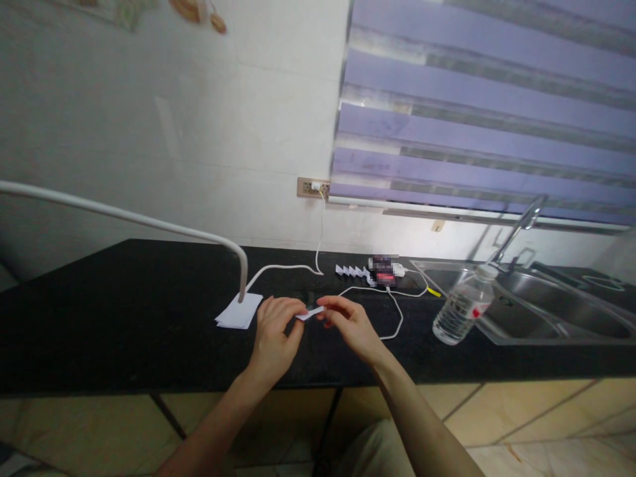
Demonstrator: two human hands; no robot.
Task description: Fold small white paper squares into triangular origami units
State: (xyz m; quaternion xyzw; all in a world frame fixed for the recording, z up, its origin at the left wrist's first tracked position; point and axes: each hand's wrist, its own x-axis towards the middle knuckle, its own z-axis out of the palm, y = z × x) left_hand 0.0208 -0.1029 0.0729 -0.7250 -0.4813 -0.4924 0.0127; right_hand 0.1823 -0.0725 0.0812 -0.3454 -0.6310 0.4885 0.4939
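Observation:
A small folded strip of white paper [311,313] is held between my two hands over the black countertop. My left hand [278,328] pinches its left end between thumb and fingers. At the right end, the fingertips of my right hand [350,324] are closed on the same paper. To the left of my left hand lies a stack of white paper sheets [243,313]. Farther back, a row of small folded white paper pieces [352,271] stands on the counter. My fingers cover both ends of the paper.
A white cable [283,267] runs over the counter [124,318] towards a wall outlet [312,187]. Beside the folded pieces sits a blurred dark device [385,271] with cords. A water bottle [460,308] stands before the steel sink [527,308]. A white curved arm [149,225] reaches over the paper stack.

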